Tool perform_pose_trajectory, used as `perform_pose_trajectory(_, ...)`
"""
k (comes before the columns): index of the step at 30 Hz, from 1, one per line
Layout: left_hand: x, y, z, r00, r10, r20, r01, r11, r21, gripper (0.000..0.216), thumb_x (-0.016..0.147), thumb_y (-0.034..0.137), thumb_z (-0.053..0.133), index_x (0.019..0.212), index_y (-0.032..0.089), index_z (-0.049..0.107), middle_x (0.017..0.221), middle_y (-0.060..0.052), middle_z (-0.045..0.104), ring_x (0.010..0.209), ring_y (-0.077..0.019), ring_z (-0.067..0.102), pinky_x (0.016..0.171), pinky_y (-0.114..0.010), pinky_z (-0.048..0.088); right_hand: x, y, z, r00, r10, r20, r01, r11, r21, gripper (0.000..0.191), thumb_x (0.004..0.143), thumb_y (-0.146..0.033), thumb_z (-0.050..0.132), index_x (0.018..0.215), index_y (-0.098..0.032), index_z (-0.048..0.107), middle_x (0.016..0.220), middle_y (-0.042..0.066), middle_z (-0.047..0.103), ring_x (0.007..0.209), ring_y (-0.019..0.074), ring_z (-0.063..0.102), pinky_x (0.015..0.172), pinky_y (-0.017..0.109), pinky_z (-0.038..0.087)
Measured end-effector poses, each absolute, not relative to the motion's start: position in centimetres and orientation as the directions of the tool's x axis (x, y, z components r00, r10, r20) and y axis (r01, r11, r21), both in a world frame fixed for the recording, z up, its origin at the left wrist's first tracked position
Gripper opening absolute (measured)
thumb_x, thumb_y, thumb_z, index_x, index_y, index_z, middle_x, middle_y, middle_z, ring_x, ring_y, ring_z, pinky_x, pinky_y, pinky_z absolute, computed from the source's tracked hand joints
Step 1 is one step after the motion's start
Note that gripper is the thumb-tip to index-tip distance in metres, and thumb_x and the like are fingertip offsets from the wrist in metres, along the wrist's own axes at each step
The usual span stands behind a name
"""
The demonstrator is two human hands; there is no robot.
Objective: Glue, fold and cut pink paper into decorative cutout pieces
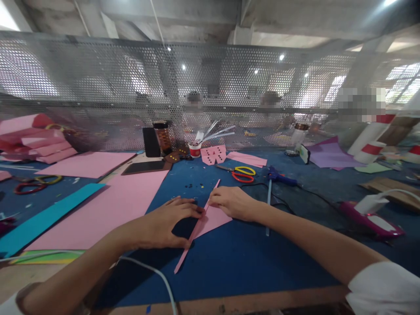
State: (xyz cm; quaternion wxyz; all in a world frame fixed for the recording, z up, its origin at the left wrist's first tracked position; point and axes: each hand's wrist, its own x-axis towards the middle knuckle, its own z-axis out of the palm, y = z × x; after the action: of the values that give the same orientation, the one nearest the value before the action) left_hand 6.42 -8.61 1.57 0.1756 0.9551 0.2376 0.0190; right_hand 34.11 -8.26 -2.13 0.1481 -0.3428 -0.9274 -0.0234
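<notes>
A pink paper piece [210, 218] lies on the blue table cover [249, 253], with one long edge folded up into a narrow strip that runs from near the table's front toward the back. My left hand [170, 223] rests flat against the strip's left side, fingertips pressing on the fold. My right hand [232, 203] presses down on the paper's upper right part, fingers at the fold. Neither hand lifts the paper.
Large pink sheets [108, 205] and a teal strip [42, 218] lie at the left. Scissors [241, 173], a blue glue gun [278, 177], a red cup [194, 150] and a dark jar [163, 138] stand further back. A purple glue gun [370, 218] lies at the right. People sit behind a perforated metal screen [210, 96].
</notes>
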Motion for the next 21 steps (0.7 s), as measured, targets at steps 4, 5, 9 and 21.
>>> perform_pose_trajectory(4,6.6,-8.8,1.9,0.887,0.461,-0.041,0.444,-0.824,0.352,0.066,0.079,0.054,0.072,0.139,0.033,0.051,0.147,-0.004,0.052,0.144,-0.0330,0.034,0.120,-0.055,0.018,34.2,-8.7,-1.8,-0.732,0.626,0.269,0.638,0.768,-0.051,0.030,0.096,-0.011,0.050,0.117,-0.023,0.067,0.124,0.004,0.066,0.108,0.0180,0.063,0.088,0.027,0.047)
perform_pose_trajectory(5,6.7,-8.8,1.9,0.886,0.462,-0.040,0.445,-0.823,0.352,0.066,0.079,0.053,0.073,0.138,0.033,0.052,0.147,-0.004,0.053,0.143,-0.0329,0.035,0.120,-0.054,0.018,34.2,-8.8,-1.7,-0.736,0.624,0.264,0.636,0.770,-0.046,0.031,0.096,-0.011,0.049,0.118,-0.024,0.067,0.124,0.004,0.066,0.108,0.0180,0.063,0.087,0.027,0.047)
perform_pose_trajectory(9,6.8,-9.1,2.0,0.878,0.476,-0.042,0.461,-0.820,0.341,0.064,0.079,0.049,0.073,0.138,0.032,0.052,0.146,-0.003,0.053,0.143,-0.0320,0.036,0.121,-0.053,0.018,34.1,-9.0,-1.4,-0.751,0.617,0.236,0.634,0.774,-0.005,0.030,0.097,-0.012,0.049,0.117,-0.024,0.067,0.123,0.005,0.065,0.106,0.0185,0.063,0.084,0.027,0.047)
perform_pose_trajectory(21,7.2,-9.8,2.2,0.863,0.504,-0.029,0.487,-0.817,0.309,0.055,0.080,0.039,0.071,0.132,0.029,0.056,0.142,-0.004,0.055,0.139,-0.0301,0.041,0.121,-0.053,0.021,32.1,-8.7,-1.4,-0.607,0.709,0.358,0.677,0.698,-0.234,0.019,0.092,-0.014,0.055,0.094,-0.020,0.073,0.104,0.003,0.071,0.100,0.0163,0.064,0.091,0.027,0.046)
